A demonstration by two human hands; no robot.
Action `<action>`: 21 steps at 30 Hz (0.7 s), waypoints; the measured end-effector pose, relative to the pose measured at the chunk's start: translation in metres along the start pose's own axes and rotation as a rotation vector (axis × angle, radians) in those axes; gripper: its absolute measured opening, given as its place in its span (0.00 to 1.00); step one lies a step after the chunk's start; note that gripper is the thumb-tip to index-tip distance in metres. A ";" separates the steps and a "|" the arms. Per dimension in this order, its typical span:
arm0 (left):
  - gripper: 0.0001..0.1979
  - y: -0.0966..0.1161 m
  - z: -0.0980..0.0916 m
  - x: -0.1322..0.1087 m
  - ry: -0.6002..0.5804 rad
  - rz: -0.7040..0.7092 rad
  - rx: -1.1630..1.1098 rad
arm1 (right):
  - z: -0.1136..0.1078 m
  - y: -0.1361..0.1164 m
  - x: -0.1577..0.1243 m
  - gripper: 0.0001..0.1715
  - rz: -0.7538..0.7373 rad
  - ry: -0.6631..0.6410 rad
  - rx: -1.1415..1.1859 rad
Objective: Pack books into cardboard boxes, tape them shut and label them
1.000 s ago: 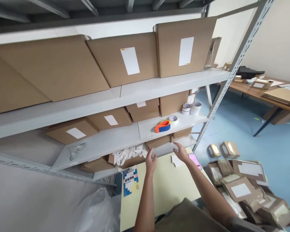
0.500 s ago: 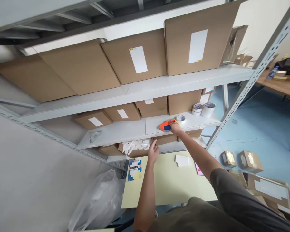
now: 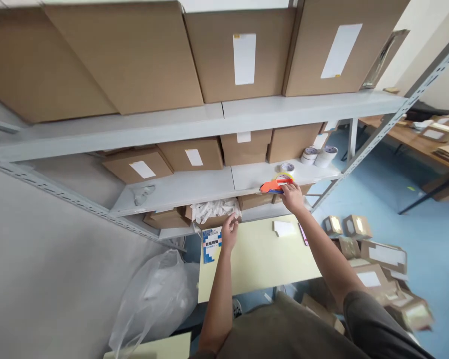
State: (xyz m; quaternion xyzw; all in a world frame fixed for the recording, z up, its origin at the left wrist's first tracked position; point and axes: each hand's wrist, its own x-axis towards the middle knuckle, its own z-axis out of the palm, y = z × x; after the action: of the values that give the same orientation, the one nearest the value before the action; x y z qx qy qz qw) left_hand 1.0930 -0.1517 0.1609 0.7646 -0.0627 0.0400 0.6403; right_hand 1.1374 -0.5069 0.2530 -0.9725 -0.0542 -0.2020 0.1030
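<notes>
My right hand grips an orange and blue tape dispenser at the front edge of the middle shelf. A yellow-rimmed tape roll shows right behind it; whether it sits in the dispenser or on the shelf I cannot tell. Farther back stands a white tape roll. My left hand hovers over the pale table, its fingers loosely bent and apart, holding nothing. Just past its fingertips, a carton of crumpled white paper strips sits on the lower shelf.
Large cartons line the upper shelf. More white rolls stand at the middle shelf's right end. A blue and white booklet and a white paper lie on the table. A plastic bag is at left; cartons cover the floor at right.
The dispenser, in my right hand, has turned and now sits at the shelf's front edge. My left hand has drawn slightly back from the shelf. The view has tilted down and come closer.
</notes>
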 end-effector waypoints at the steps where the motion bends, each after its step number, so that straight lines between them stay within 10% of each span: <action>1: 0.26 -0.005 -0.005 -0.002 -0.016 0.000 0.000 | -0.002 -0.005 -0.019 0.18 0.038 -0.004 0.008; 13: 0.23 -0.047 0.002 -0.059 -0.137 -0.135 0.041 | 0.022 -0.005 -0.273 0.15 0.404 -0.191 0.083; 21: 0.22 -0.053 0.057 -0.121 -0.207 -0.220 0.112 | 0.104 0.024 -0.326 0.15 0.580 -0.463 0.089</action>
State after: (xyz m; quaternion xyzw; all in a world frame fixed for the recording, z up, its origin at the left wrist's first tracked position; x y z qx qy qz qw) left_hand 0.9797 -0.1930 0.0823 0.8012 -0.0417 -0.1059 0.5874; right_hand 0.8830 -0.5280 0.0232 -0.9619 0.1928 0.0634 0.1832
